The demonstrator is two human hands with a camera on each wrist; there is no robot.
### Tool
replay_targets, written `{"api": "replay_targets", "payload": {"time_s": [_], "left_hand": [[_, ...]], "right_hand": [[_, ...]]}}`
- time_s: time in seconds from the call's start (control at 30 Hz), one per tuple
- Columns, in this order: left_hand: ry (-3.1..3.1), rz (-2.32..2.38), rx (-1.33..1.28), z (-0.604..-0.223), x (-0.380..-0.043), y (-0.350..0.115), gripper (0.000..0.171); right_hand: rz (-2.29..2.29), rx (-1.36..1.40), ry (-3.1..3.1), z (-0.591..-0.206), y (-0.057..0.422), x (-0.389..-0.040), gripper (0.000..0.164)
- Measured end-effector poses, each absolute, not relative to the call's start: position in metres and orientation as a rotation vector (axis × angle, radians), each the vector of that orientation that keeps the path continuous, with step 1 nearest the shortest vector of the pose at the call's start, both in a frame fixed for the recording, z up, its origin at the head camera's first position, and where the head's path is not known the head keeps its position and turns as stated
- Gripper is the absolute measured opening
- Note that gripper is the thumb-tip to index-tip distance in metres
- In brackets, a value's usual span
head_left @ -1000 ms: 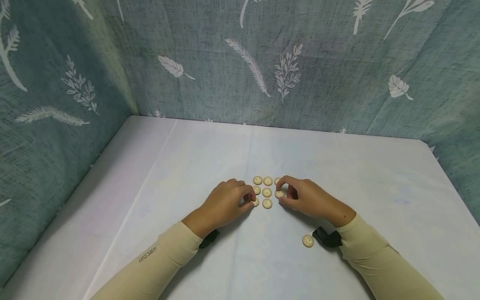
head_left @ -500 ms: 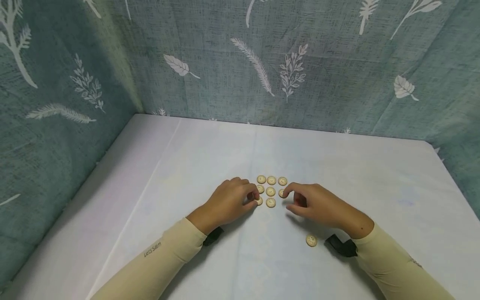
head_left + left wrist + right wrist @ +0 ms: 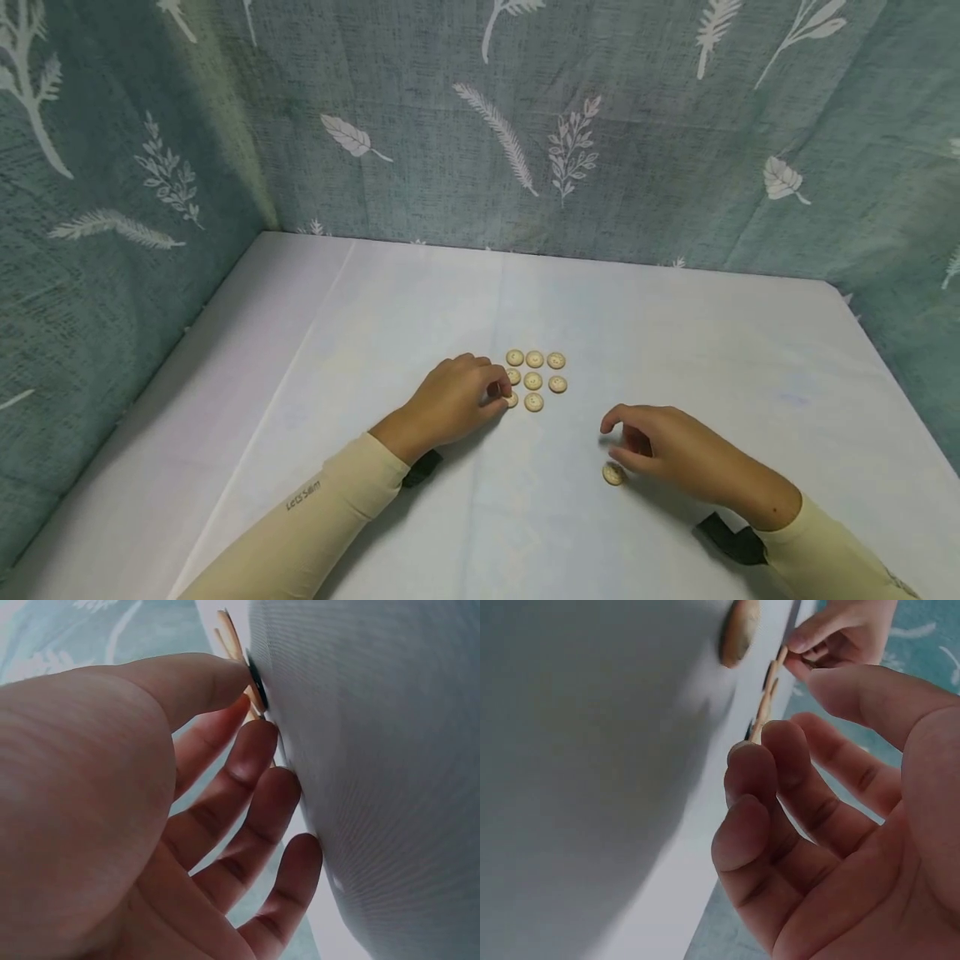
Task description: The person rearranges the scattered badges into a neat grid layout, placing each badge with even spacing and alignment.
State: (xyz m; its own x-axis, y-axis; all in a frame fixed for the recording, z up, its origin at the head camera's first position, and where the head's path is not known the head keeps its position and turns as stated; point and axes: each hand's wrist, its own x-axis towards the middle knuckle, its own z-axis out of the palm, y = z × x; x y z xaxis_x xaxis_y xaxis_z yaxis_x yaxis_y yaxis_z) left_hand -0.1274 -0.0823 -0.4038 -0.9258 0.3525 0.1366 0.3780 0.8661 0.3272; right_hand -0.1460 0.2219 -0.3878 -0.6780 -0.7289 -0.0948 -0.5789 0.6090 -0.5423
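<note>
Several pale round wooden buttons [image 3: 533, 381] lie flat on the white cloth in three rows; the two farther rows have three each, the nearest row two. At the near left corner my left hand [image 3: 450, 404] pinches a button [image 3: 512, 400] between thumb and index finger, keeping it on the cloth. The left wrist view has the thumb on that button's edge [image 3: 259, 694]. My right hand [image 3: 675, 450] hovers with loosely bent fingers and holds nothing. Just below its thumb lies a single button [image 3: 612, 474], also visible in the right wrist view [image 3: 740, 631].
A white cloth [image 3: 360, 317] covers the table. Green fabric with white leaf prints [image 3: 420, 150] hangs along the back and left side. Dark wrist straps [image 3: 731, 540] show below both wrists.
My right hand has left the button at the right end of the middle row and moved right and nearer, towards the single button. The left hand stays in place on its button.
</note>
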Motion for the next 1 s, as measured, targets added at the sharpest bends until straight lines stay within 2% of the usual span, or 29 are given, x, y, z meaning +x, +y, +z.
{"api": "replay_targets", "payload": {"time_s": [0.47,1.0], "left_hand": [[-2.984,-0.559,-0.554,-0.404,-0.129,-0.081,0.008],[-3.001,-0.559,-0.545,-0.405,-0.129,-0.082,0.008]], "right_hand": [[-0.73,-1.056,2.488,-0.4,0.247,-0.129,0.022],[-0.702,-1.099,2.467,-0.402,0.237,-0.126,0.022]]}}
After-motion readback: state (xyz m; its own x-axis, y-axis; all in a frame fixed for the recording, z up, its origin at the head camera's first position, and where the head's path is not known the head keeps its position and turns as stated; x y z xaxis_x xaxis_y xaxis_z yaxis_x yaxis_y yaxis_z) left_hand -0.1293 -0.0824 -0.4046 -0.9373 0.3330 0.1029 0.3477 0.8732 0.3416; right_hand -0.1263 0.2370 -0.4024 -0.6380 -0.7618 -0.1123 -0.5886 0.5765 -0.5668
